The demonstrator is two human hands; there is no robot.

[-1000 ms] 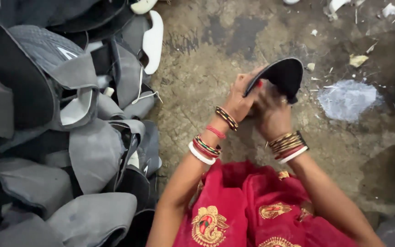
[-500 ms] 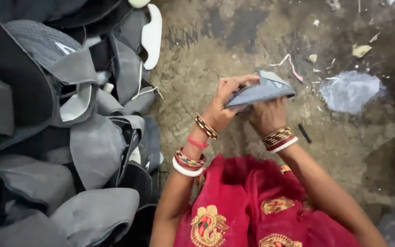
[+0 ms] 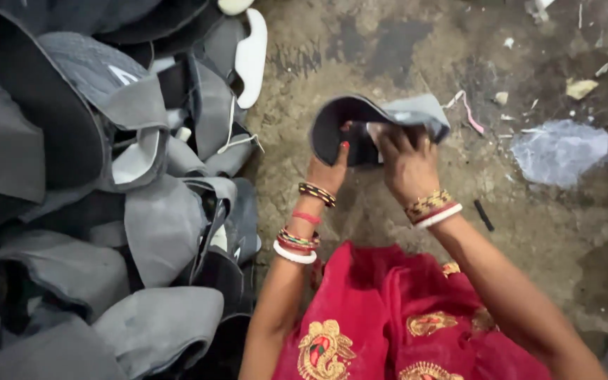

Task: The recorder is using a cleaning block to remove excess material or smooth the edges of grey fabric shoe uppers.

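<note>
We are gripping a curved grey-and-black fabric shoe upper (image 3: 374,127) in both closed hands, left hand (image 3: 328,169) at its black lining and right hand (image 3: 406,165) inside, right of the heap of grey shoe uppers (image 3: 107,211), seemingly turning it, needing a steady pinch.

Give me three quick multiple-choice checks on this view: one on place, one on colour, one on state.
1. Where is the pile of grey shoe pieces?
A. to the person's left
B. to the person's right
C. on the person's lap

2. What colour is the garment over the lap?
A. blue
B. red
C. white

3. How is the grey shoe piece held?
A. lying alone on the floor
B. by one hand only
C. by both hands

Answers:
1. A, it fills the picture's left side.
2. B, red cloth with gold motifs.
3. C, the left hand and right hand both grip it above the floor.
</note>
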